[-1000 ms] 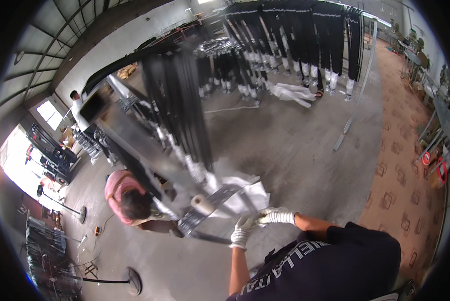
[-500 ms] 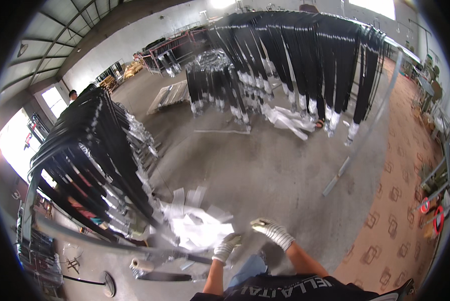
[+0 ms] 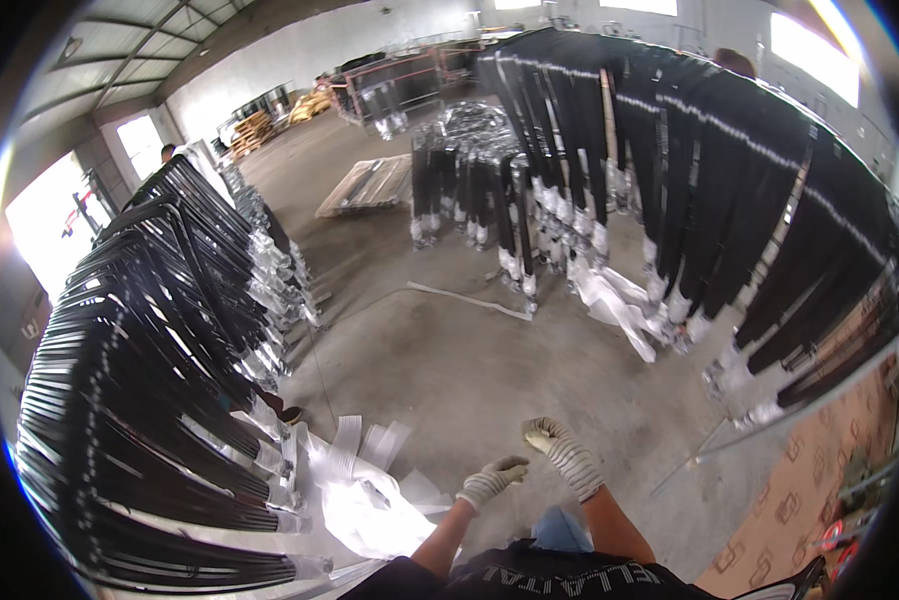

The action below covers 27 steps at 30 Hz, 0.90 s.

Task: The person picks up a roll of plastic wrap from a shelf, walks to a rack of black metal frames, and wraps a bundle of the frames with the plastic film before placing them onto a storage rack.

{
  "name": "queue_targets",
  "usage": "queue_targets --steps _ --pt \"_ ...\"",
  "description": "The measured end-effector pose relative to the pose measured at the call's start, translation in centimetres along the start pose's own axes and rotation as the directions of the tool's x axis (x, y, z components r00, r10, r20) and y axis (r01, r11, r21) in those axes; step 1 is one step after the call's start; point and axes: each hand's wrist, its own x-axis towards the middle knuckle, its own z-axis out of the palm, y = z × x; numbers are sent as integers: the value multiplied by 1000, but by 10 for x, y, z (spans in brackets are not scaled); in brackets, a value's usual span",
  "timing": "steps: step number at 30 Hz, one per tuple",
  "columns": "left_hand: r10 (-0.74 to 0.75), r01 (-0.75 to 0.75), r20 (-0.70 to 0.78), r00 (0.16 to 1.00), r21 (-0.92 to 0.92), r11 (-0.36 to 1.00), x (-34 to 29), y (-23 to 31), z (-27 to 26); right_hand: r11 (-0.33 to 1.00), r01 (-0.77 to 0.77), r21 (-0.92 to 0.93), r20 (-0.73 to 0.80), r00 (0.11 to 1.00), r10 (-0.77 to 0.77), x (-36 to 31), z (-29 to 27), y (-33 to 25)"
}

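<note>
White plastic wrapping: crumpled heap lying on the concrete floor, at the foot of the rack of black metal frames along the floor's left edge. Nearest thing to both hands.

Left hand: white knit glove, fingers loosely curled together, empty, held just beside the heap's right side, not touching it.

Right hand: same kind of glove, curled into a loose fist, clamped on nothing visible; close beside the left hand, slightly higher in view.

Second rack of black frames hung along the floor's far right side, lower ends sleeved in white wrap. More loose white sheeting on the floor under it. Wooden pallet flat toward the far edge. Brown patterned mat at the near right corner.
</note>
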Motion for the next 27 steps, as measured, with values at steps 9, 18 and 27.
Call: queue_targets --steps 9,18,27 --pt "209 -237 -250 945 -87 968 192 101 -123 810 459 -363 138 887 -441 201 -22 -199" --pt "97 -284 -534 840 -279 917 270 188 -256 -302 802 -515 559 47 -828 316 29 -434" --pt "-62 -215 -802 594 -232 949 368 246 -528 -187 920 -344 653 91 -752 601 143 -509"
